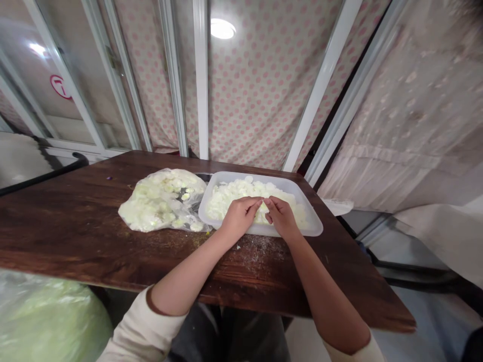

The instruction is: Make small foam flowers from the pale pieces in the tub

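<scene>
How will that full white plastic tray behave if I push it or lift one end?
Pushed, the tray looks low and wide, so it would probably slide, not tip. Lifted, its thin translucent wall may flex, and the heaped pale slices could spill.

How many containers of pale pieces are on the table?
2. A clear plastic bag lies left; a translucent tub sits beside it, where the left hand and right hand pinch a pale piece. A large bag below the table may hold more.

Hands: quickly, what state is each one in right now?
Left hand: closed on a pale piece over the tray.
Right hand: closed on the same pale piece.
</scene>
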A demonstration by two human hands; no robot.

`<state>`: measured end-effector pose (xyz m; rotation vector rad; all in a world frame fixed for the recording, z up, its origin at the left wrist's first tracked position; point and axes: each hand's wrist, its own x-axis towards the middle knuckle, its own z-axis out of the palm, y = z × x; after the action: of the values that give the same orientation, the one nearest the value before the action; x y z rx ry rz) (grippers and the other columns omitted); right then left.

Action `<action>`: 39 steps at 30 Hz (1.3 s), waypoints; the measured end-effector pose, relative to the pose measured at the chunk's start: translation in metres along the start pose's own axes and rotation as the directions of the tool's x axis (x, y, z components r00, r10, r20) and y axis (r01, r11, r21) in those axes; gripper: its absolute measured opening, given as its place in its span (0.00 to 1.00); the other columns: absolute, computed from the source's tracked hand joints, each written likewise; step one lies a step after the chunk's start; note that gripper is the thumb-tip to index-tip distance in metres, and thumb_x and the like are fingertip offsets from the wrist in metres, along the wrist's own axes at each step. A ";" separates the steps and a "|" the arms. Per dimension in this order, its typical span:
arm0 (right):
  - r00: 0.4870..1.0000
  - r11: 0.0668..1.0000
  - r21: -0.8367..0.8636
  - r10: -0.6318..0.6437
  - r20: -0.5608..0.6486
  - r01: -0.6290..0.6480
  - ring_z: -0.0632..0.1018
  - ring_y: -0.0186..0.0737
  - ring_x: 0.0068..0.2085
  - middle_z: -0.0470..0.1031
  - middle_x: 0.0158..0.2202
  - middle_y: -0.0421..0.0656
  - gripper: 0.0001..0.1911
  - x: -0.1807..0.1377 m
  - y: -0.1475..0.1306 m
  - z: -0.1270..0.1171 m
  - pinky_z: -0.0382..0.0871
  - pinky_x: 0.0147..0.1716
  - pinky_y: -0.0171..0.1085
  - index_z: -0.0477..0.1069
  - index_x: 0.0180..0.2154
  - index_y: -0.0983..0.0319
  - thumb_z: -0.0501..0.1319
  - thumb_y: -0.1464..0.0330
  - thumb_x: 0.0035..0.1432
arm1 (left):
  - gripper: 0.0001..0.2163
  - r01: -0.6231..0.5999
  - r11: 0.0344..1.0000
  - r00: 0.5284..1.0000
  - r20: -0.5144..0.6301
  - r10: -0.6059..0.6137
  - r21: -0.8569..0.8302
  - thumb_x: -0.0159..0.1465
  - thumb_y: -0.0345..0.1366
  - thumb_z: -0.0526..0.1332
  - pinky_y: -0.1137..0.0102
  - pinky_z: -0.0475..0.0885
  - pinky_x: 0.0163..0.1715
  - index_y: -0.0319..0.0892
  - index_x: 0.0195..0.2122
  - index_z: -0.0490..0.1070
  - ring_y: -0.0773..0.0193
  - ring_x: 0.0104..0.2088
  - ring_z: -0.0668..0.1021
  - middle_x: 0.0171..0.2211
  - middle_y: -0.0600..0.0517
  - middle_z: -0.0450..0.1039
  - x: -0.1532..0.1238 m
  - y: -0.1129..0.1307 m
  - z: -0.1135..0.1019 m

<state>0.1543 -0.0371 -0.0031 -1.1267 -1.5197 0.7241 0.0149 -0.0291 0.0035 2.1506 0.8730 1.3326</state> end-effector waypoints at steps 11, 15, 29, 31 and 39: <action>0.997 1.000 0.001 0.009 -0.079 -0.009 0.67 0.31 0.20 0.65 0.18 0.38 0.15 0.007 0.007 -0.007 0.61 0.22 0.33 0.65 0.24 0.62 0.57 0.56 0.51 | 0.10 0.235 0.971 0.967 -0.089 -0.239 -0.054 0.58 0.40 0.56 0.72 0.65 0.30 0.40 0.28 0.71 0.66 0.27 0.72 0.27 0.52 0.73 0.005 -0.017 0.001; 0.997 0.999 0.034 0.034 -0.063 -0.032 0.66 0.31 0.20 0.65 0.18 0.37 0.14 0.008 0.009 -0.008 0.60 0.22 0.33 0.67 0.25 0.63 0.59 0.57 0.49 | 0.11 0.245 0.966 0.966 -0.072 -0.250 -0.078 0.57 0.41 0.57 0.73 0.62 0.26 0.39 0.24 0.68 0.68 0.24 0.68 0.22 0.54 0.68 0.004 -0.018 0.002; 0.995 0.994 -0.088 0.056 -0.084 -0.063 0.58 0.29 0.17 0.54 0.12 0.33 0.20 0.008 0.013 -0.007 0.51 0.18 0.32 0.54 0.17 0.60 0.57 0.56 0.50 | 0.14 0.253 0.964 0.967 0.020 -0.253 -0.079 0.58 0.40 0.55 0.69 0.67 0.34 0.42 0.44 0.67 0.67 0.30 0.72 0.35 0.51 0.73 0.003 -0.010 0.003; 0.994 0.990 -0.129 0.040 -0.097 -0.052 0.57 0.29 0.17 0.54 0.12 0.33 0.19 0.007 0.011 -0.007 0.50 0.18 0.32 0.55 0.17 0.61 0.58 0.57 0.49 | 0.13 0.216 0.973 0.975 0.063 -0.211 -0.081 0.58 0.42 0.56 0.69 0.67 0.34 0.42 0.41 0.69 0.66 0.32 0.72 0.38 0.50 0.73 0.003 -0.008 0.002; 0.988 0.992 -0.126 -0.033 -0.151 0.014 0.53 0.27 0.18 0.51 0.13 0.33 0.24 0.006 0.010 -0.007 0.46 0.18 0.32 0.51 0.15 0.60 0.63 0.57 0.44 | 0.08 0.140 0.984 0.988 0.072 -0.133 -0.108 0.53 0.37 0.62 0.73 0.64 0.27 0.41 0.33 0.71 0.70 0.25 0.69 0.30 0.53 0.72 0.005 -0.008 0.004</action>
<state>0.1638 -0.0286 -0.0080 -1.2270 -1.4613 0.5199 0.0178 -0.0201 -0.0008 1.9985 0.8810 1.2082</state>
